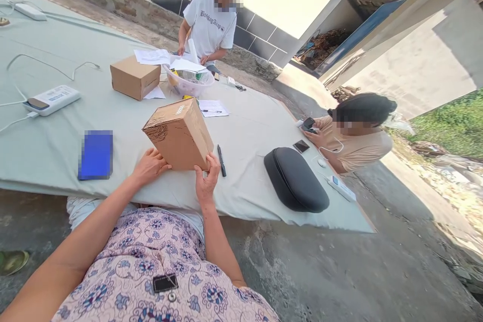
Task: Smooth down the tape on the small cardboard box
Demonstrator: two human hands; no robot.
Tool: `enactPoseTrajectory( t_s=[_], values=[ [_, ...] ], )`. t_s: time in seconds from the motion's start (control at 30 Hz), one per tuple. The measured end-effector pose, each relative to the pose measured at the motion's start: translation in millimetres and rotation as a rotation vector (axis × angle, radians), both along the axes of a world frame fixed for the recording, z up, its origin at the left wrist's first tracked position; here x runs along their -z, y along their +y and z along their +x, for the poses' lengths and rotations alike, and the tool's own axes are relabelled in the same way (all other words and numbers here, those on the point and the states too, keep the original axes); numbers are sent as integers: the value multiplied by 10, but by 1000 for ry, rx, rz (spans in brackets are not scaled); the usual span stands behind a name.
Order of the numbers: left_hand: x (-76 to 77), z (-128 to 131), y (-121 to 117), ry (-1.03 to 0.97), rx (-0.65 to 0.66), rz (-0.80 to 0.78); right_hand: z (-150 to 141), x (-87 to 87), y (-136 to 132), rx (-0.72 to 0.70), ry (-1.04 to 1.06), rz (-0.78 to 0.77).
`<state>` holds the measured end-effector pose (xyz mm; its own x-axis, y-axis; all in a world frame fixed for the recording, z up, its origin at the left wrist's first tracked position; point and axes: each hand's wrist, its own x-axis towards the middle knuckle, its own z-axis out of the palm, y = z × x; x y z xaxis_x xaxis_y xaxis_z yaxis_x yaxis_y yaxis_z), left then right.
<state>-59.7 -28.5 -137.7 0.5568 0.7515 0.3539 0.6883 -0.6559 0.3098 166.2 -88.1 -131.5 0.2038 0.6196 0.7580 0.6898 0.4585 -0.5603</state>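
A taped brown cardboard box (179,133) stands tilted on the pale green sheet (245,126) in front of me. My left hand (150,165) rests against its lower left corner, fingers curled on the card. My right hand (207,180) grips its lower right corner with thumb and fingers. A black pen (221,160) lies just right of the box.
A blue flat item (95,154) lies left. A second cardboard box (135,78), a plastic basin (189,84) and papers (213,108) sit farther back. A black case (295,179) is at right, a power bank (52,100) at left. Two other people work at the sheet's far and right edges.
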Motion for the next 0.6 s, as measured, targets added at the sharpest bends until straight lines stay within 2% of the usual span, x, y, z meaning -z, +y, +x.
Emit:
enactPoseTrajectory(
  t_s=[0.2, 0.37, 0.5, 0.6],
  values=[
    [-34, 17, -41, 15, 50, 10, -18, -180, -87, 11, -83, 21],
    [-45, 13, -63, -49, 108, -23, -48, -312, -8, -6, -79, -104],
    [-17, -18, -94, -123, 43, -66, -19, -352, 81, -52, -31, -218],
    [-95, -77, -227, -151, 23, -85, 15, -340, 109, -71, -6, -227]
  ],
)
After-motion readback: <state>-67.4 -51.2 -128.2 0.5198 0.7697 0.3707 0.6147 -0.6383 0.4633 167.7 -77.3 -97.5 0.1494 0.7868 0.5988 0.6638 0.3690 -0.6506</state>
